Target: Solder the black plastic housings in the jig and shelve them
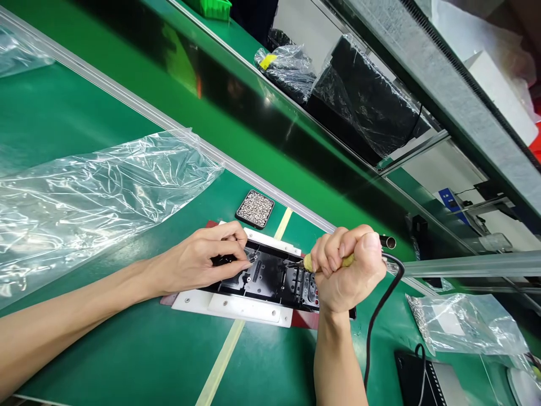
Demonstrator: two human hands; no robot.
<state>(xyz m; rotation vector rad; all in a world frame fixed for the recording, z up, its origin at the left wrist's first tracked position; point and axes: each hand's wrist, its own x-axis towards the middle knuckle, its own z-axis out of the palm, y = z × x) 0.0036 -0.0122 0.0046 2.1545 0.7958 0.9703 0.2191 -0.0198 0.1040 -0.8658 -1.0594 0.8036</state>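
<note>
My right hand (349, 256) is wrapped round the yellow handle of a soldering iron (309, 262), with a black cord trailing from its rear. The iron's tip points left, down over a black plastic housing (266, 270) with molded ribs and small metal inserts. White fixture blocks (249, 309) on a dark red base hold the housing along its long sides. Over the housing's left end, my left hand (211, 256) has its fingers pinched together. A dark thing shows under those fingers, mostly hidden, and I cannot make out what it is.
A small black tray (255, 208) of tiny metal nuts or inserts stands behind the fixture. A clear plastic bag (105, 186) lies at left, another bag (469, 324) at right. A metal rail (139, 107) edges the green bench; black wrapped items (363, 96) sit beyond.
</note>
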